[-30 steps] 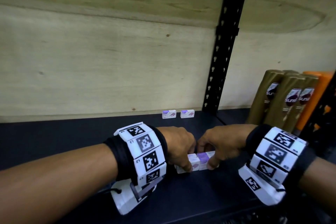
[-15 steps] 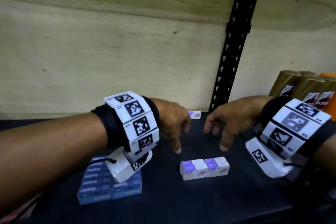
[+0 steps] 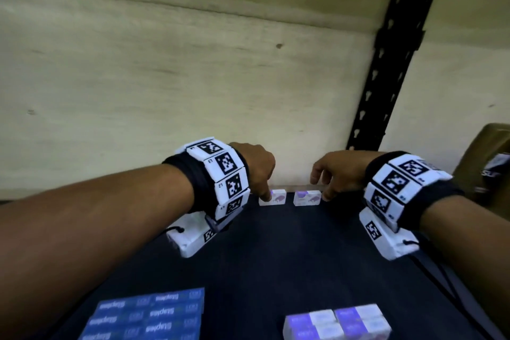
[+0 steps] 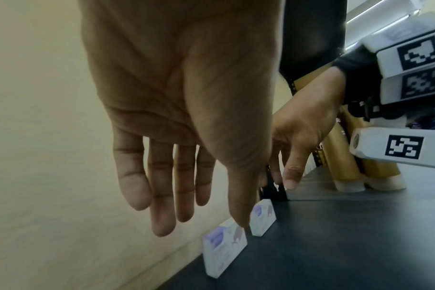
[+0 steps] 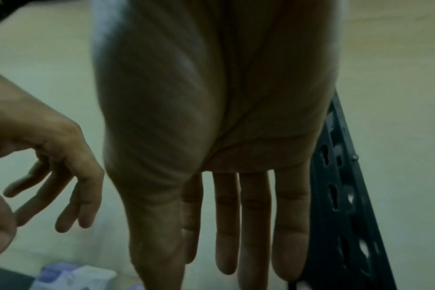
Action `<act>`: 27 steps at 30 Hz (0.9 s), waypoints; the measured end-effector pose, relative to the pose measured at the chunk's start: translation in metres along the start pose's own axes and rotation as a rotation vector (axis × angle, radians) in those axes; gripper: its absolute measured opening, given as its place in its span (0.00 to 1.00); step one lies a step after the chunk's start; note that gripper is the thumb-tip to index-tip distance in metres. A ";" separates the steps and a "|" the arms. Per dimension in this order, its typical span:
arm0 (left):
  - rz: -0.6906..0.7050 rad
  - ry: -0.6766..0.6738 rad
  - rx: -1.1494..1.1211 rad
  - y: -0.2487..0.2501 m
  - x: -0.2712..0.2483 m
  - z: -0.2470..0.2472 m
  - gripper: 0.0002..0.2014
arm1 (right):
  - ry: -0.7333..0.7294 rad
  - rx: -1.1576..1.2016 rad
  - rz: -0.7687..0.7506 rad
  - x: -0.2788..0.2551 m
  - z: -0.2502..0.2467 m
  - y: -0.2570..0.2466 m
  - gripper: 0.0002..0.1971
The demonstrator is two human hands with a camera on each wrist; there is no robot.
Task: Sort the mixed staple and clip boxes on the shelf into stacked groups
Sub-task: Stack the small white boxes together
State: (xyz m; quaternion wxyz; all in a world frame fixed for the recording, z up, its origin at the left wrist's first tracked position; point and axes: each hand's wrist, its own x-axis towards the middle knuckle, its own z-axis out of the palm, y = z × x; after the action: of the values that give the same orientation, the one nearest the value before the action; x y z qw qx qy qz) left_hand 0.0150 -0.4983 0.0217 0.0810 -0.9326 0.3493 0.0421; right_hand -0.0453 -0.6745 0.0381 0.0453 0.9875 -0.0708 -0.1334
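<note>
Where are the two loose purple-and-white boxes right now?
In the head view, both boxes stand apart at the shelf's back edge against the plywood wall, left of the black upright.

A shop or stockroom — dark metal shelf [image 3: 276, 257], slotted black upright [image 3: 386, 77], stacked blue staple boxes [image 3: 149, 315], brown shampoo bottles [image 3: 488, 163] at right.

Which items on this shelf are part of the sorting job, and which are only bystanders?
Job:
two white-purple boxes at the back wall
white-purple stack
blue staple boxes

Bystanders:
brown bottles
black upright
</note>
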 end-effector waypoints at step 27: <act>0.117 -0.133 -0.042 0.021 -0.021 0.013 0.15 | -0.043 -0.026 -0.037 -0.021 0.010 -0.010 0.11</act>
State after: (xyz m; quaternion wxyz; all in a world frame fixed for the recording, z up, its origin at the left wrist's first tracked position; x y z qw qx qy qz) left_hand -0.0147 -0.4980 0.0095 0.0821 -0.9072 0.3959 0.1158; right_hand -0.0665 -0.6621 0.0323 0.0539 0.9849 -0.0515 -0.1561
